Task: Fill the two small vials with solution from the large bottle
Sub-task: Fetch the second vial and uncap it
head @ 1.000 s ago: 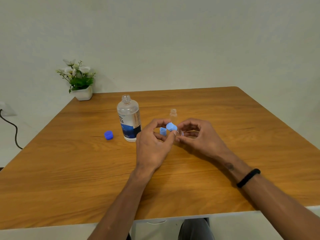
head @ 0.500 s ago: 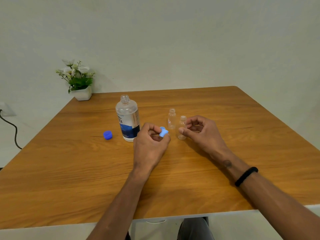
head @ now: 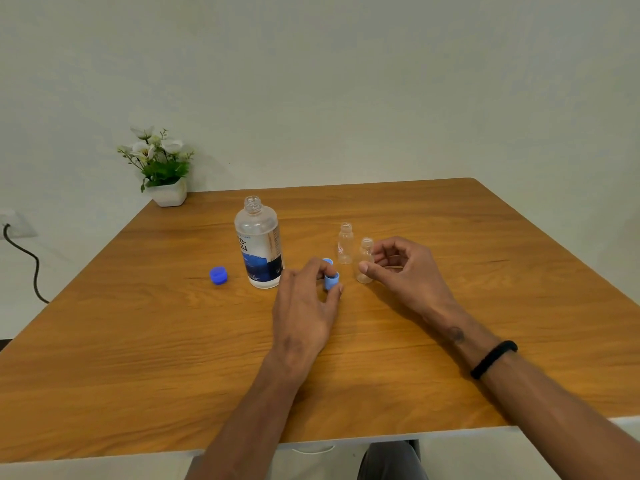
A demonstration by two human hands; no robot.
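The large clear bottle with a blue label stands uncapped left of centre on the wooden table. Its dark blue cap lies to its left. Two small clear vials stand open: the far vial is alone, and the near vial is pinched between the thumb and fingers of my right hand. My left hand pinches a light blue vial cap low at the table top. A second light blue cap sits just behind it.
A small white pot with a flowering plant stands at the table's far left corner. A black cable hangs from a wall socket off the left edge. The table's near edge runs below my forearms.
My hands have separated after pulling the cap off the near vial. My left hand carried the light blue cap down towards the table. My right hand stays at the vial, now standing on the table.
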